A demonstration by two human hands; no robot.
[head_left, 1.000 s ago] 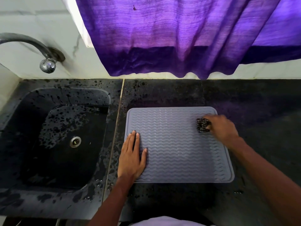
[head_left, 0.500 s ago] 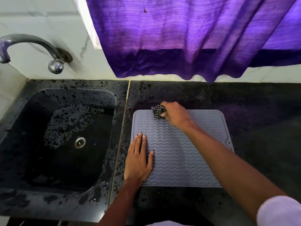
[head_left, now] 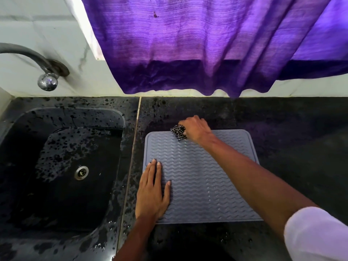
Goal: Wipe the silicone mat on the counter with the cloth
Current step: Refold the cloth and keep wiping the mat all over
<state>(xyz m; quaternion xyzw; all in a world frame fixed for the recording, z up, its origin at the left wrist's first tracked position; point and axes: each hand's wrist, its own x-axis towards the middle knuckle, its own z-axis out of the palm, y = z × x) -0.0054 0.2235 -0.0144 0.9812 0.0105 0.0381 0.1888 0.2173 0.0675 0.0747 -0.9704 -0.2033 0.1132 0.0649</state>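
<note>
A grey silicone mat [head_left: 197, 178] with a wavy ribbed surface lies flat on the black counter [head_left: 291, 140], right of the sink. My right hand [head_left: 195, 129] grips a small black-and-white checked cloth [head_left: 178, 131] bunched against the mat's far edge, left of its middle. My right forearm crosses the mat diagonally. My left hand [head_left: 152, 193] lies flat with straight fingers on the mat's near left part, its outer edge over the mat's left rim.
A wet black sink [head_left: 24, 129] with a metal drain [head_left: 81, 172] fills the left side. A metal tap [head_left: 33, 61] projects from the white wall above it. A purple curtain [head_left: 207, 44] hangs over the counter's back edge.
My right hand swept the cloth from the mat's right side to its far edge, left of the middle. Over the last half second it barely shifted. My left hand stayed pressed down.
</note>
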